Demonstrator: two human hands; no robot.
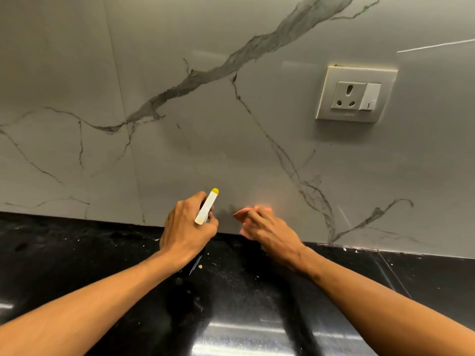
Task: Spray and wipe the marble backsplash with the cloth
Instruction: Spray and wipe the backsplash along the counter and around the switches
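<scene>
- Left hand point(187, 227) curls its fingers round the spray bottle point(207, 206); right hand point(270, 232) fingers clutch the pink cloth point(243, 214) against the marble backsplash point(231, 140), just above its bottom edge.
- Open marble above (socket point(356, 95) upper right).
- Black counter point(77, 253), crumb-flecked.

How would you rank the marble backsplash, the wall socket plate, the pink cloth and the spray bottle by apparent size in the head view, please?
1. marble backsplash
2. socket plate
3. pink cloth and spray bottle: they look alike, and the right hand and left hand cover much of each.
</scene>
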